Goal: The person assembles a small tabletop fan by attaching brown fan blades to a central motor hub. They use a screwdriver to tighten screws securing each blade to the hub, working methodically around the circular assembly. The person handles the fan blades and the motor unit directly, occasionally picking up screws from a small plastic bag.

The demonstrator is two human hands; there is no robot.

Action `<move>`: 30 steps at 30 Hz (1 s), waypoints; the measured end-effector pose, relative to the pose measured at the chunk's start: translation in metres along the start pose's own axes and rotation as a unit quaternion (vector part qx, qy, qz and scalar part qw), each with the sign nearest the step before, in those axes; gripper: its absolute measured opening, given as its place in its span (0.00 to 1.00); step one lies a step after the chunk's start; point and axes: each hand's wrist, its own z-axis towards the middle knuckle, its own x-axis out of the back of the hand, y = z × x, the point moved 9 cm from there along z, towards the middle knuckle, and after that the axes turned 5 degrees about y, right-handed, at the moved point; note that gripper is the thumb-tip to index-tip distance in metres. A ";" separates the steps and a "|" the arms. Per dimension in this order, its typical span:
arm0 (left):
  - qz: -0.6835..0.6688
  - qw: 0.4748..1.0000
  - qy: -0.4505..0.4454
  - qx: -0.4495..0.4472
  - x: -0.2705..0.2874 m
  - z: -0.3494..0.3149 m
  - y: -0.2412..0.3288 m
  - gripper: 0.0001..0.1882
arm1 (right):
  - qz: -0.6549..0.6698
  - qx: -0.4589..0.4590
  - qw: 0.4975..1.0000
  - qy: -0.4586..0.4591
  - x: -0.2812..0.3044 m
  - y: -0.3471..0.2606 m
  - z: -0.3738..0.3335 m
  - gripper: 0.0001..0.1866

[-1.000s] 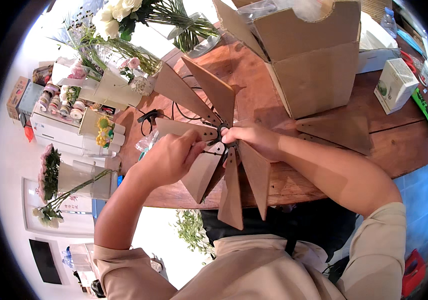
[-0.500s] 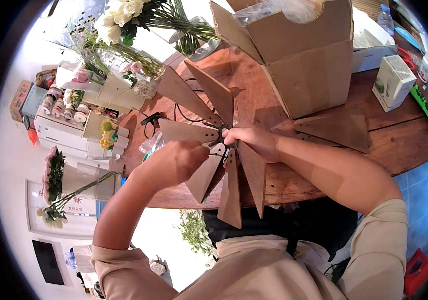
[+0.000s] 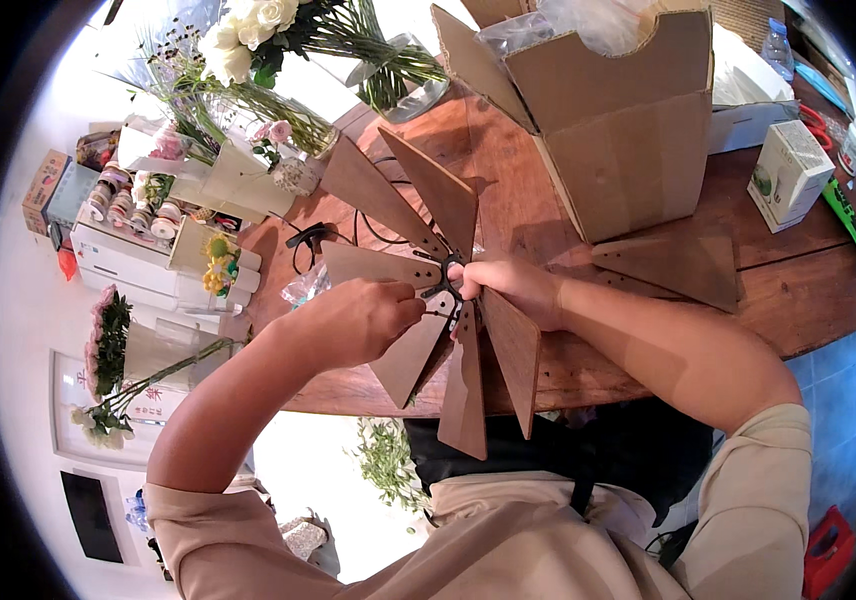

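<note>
In front of me a wheel of flat wooden blades (image 3: 378,185) is joined to a small black metal hub (image 3: 445,275), with several blades fanning out and some reaching past the table's near edge. Small dark screws or holes show at the blades' inner ends. My right hand (image 3: 508,288) grips the wheel at the hub, thumb and fingers closed on it. My left hand (image 3: 380,318) is closed in a pinch beside the hub. From its fingers a thin dark rod (image 3: 437,314) points to the inner end of a lower blade; any handle is hidden.
Loose wooden blades (image 3: 673,268) lie on the wooden table (image 3: 798,285) at right, beside a large cardboard box (image 3: 623,150). A small white carton (image 3: 790,178) and a green packet (image 3: 850,225) sit farther right. Black cable (image 3: 313,238) and flowers (image 3: 248,35) are at left.
Both hands stay at the hub with much the same grips. My left elbow has swung outward to the left, and the whole view has shifted slightly.
</note>
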 end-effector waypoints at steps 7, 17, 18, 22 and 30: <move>-0.248 0.848 -0.134 0.448 -0.048 -0.028 -0.062 0.10 | -0.037 0.082 0.996 -0.007 -0.004 -0.004 0.005 0.17; 0.172 0.966 -0.188 -0.037 -0.048 -0.007 -0.004 0.11 | -0.087 0.114 0.990 0.009 0.008 -0.005 0.012 0.19; 0.053 0.980 -0.166 0.094 -0.043 -0.009 -0.019 0.11 | -0.082 0.110 0.990 0.022 0.009 -0.004 0.011 0.19; -0.187 0.873 -0.231 0.386 -0.063 -0.029 -0.052 0.11 | -0.088 0.119 0.989 0.022 0.007 -0.009 0.007 0.19; 0.170 0.969 -0.173 0.047 -0.052 -0.005 -0.012 0.11 | -0.062 0.080 0.994 0.033 0.006 -0.007 0.001 0.19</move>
